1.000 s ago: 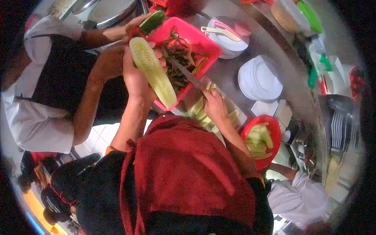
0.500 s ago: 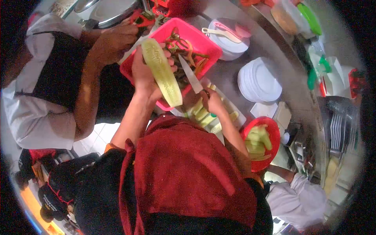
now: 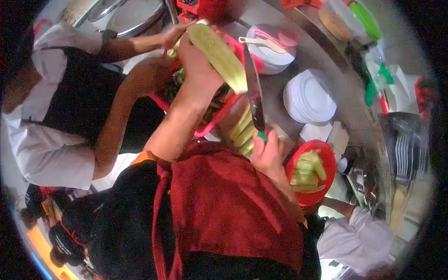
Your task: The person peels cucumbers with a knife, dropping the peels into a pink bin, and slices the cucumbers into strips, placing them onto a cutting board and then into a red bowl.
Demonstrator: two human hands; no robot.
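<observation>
A long, pale green piece of cucumber (image 3: 219, 56) is held in the left hand (image 3: 198, 63), by which it is gripped from beneath and along one side, the fingers largely hidden behind it. It is raised above the pink basin (image 3: 217, 116) and tilted, with its nearer end pointed toward the right hand (image 3: 268, 149). The right hand is closed around the green handle of a knife (image 3: 254, 88), whose blade is pointed up and away, past the nearer end of the cucumber; whether the two touch cannot be told. Dark green peelings (image 3: 212, 109) are contained in the basin, partly covered by the left forearm. Beside the basin, long cucumber slices (image 3: 242, 133) are laid side by side, partly hidden by the right hand. Near the right forearm, more pale pieces (image 3: 308, 168) are heaped in a red bowl (image 3: 330, 170). On the metal desk (image 3: 275, 95), a stack of white plates (image 3: 310, 95) is set well apart from the basin, and a second stack (image 3: 275, 60) is placed nearer its far side, topped by a cream-handled utensil (image 3: 261, 43) and a pink one (image 3: 267, 36). At the left, the arms of a co-worker (image 3: 60, 154) in white sleeves and a black apron are extended to the basin; what is held there is too blurred to tell. At the lower right, another person's white sleeve (image 3: 357, 238) is seen.
</observation>
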